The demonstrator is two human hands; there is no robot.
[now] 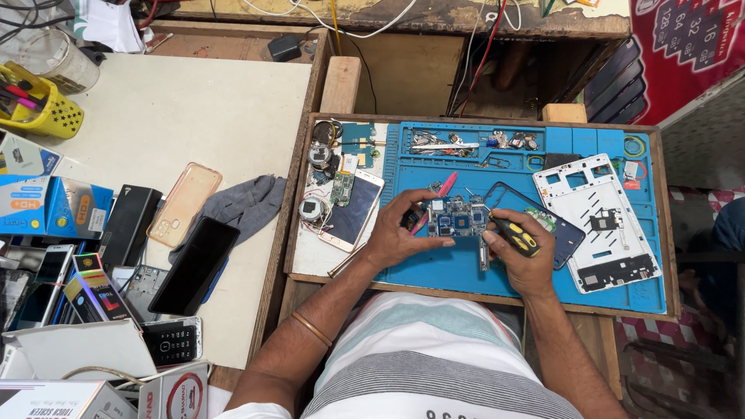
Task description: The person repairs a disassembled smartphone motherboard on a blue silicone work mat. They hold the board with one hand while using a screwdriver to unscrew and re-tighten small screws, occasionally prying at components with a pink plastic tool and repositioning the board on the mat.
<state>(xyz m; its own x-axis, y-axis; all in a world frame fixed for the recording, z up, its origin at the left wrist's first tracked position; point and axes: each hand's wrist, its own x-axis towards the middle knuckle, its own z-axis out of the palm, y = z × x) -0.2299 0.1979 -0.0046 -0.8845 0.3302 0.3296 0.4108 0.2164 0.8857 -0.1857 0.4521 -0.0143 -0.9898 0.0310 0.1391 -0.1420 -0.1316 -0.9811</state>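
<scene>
A small blue-green circuit board [456,218] lies on a blue work mat [466,268]. My left hand [402,231] rests on the mat and pinches the board's left edge, next to a pink tool [442,188]. My right hand [522,252] grips a screwdriver with a yellow and black handle [514,235], its tip at the board's right side. Just right of the board lies a dark phone frame [557,227].
A white phone back frame [599,221] lies on the mat's right part. A phone with a pale screen [355,211] and small round parts sit left of the mat. Phones, boxes, a grey cloth [247,206] and a yellow holder [39,105] crowd the left table.
</scene>
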